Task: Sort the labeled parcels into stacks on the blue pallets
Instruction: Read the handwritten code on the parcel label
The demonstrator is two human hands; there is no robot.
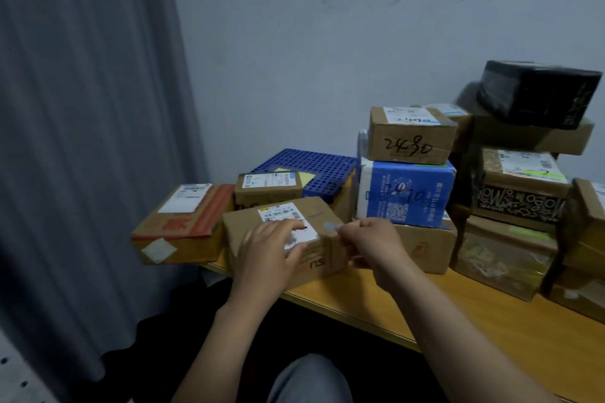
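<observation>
Item 1: box [317, 210], at the table's [458, 299] front edge, short of the pallet [311, 167]. We press our left hand [269, 245] flat on its label to steady it. Our right hand [370, 239] grips its right edge, likely to lift.

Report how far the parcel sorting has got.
Done: parcels stacked at right, the 2490 box atop a blue box. In hand: left hand rests on the front parcel, right hand grips its edge. Left: the red-taped parcel lies off the blue pallet.
</observation>
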